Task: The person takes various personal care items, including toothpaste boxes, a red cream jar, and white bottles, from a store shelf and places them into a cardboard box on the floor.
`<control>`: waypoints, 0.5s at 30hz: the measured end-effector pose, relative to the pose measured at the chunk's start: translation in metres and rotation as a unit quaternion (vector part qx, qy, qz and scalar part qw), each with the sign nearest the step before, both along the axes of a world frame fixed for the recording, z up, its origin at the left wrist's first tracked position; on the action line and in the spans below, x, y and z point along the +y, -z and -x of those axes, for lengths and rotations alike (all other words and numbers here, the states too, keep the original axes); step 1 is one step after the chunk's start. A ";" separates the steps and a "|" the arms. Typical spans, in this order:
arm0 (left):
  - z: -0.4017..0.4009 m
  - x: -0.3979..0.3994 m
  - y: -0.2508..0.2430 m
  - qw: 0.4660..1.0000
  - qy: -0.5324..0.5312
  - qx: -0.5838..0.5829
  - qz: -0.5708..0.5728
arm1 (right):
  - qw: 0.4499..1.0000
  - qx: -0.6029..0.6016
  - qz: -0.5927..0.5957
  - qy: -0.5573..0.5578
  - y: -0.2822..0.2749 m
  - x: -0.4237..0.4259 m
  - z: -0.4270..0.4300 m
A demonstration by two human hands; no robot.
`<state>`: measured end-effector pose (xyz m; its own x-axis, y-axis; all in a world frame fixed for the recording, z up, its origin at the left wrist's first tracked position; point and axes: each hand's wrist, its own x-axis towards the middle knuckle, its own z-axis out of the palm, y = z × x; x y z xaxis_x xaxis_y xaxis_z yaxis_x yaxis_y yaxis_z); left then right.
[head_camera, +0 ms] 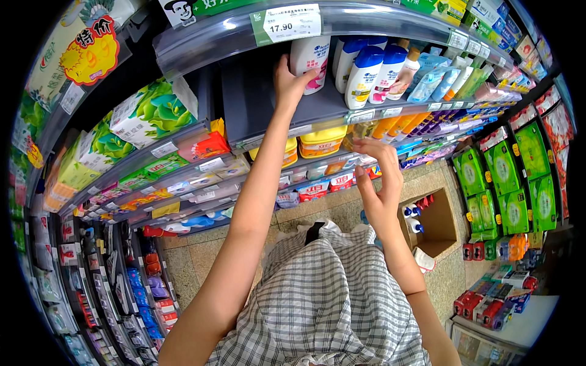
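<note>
My left hand (291,84) grips a white shampoo bottle (310,55) with pink markings, on a dark grey shelf (256,110). The bottle's top is hidden behind the clear price rail above. To its right on the same shelf stand several more shampoo bottles, with a blue-capped one with yellow markings (365,78) in front. My right hand (380,183) is lower and to the right, in front of the shelves, its fingers curved and apart with nothing held. Behind its fingertips is a clear bottle (365,130) of yellowish liquid, partly covered.
Yellow tubs (322,141) stand on the shelf below. An open cardboard box (442,224) with several blue-and-white bottles sits on the tiled floor at the right. Tissue packs (149,112) line the left shelves, and green packs (512,212) hang at the right. A clear price rail (206,45) overhangs the shelf.
</note>
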<state>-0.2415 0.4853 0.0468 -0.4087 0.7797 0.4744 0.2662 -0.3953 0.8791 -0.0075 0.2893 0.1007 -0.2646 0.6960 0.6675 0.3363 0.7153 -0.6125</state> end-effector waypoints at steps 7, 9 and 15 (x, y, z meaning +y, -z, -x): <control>-0.011 0.010 -0.016 0.998 -0.007 -0.036 -0.046 | 1.000 -0.011 0.007 0.004 0.000 -0.001 -0.002; -0.011 0.009 -0.019 0.999 -0.024 -0.024 -0.039 | 1.000 -0.014 0.006 0.008 -0.001 -0.001 -0.002; -0.017 -0.019 -0.030 0.996 -0.053 0.039 -0.053 | 1.000 -0.013 0.005 0.008 0.002 0.002 -0.003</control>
<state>-0.2249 0.4660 0.0772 -0.4451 0.6778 0.5852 0.3765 -0.4513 0.8091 -0.0042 0.2908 0.0987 -0.2709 0.7066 0.6538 0.3628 0.7040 -0.6106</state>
